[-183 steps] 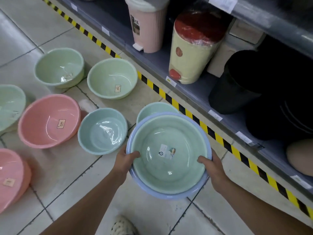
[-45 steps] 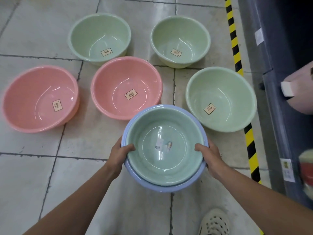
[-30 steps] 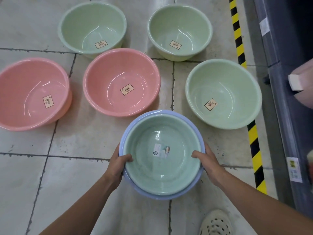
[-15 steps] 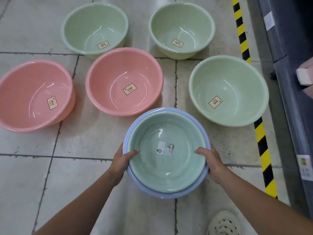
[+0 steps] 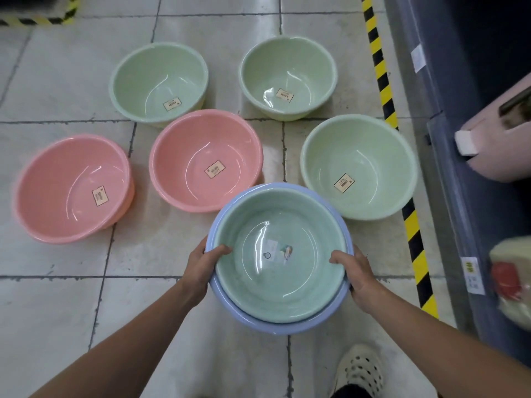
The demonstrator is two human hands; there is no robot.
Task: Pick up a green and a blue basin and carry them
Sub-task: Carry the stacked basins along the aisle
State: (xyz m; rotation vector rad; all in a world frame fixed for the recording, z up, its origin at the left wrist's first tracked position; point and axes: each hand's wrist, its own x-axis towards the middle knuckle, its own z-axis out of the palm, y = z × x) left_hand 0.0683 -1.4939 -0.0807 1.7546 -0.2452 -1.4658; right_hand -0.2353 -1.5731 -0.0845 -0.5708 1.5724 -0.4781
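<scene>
My left hand (image 5: 201,268) and right hand (image 5: 359,280) each grip opposite rims of the green basin (image 5: 258,285) nested in the blue basin (image 5: 275,328), the stack level between them, over the floor tiles (image 5: 143,297).

On my feed: a mint-green basin (image 5: 275,285) with a pale blue basin (image 5: 287,328) rimming it, centre frame. Salmon-pink basins (image 5: 71,193) (image 5: 189,156) at left, pale green basins (image 5: 158,79) (image 5: 287,67) (image 5: 359,156) above and right. Yellow-and-black striped tape (image 5: 385,90) crosses grey-white floor tiles (image 5: 57,311); cream shoe (image 5: 360,369), lower right.
</scene>
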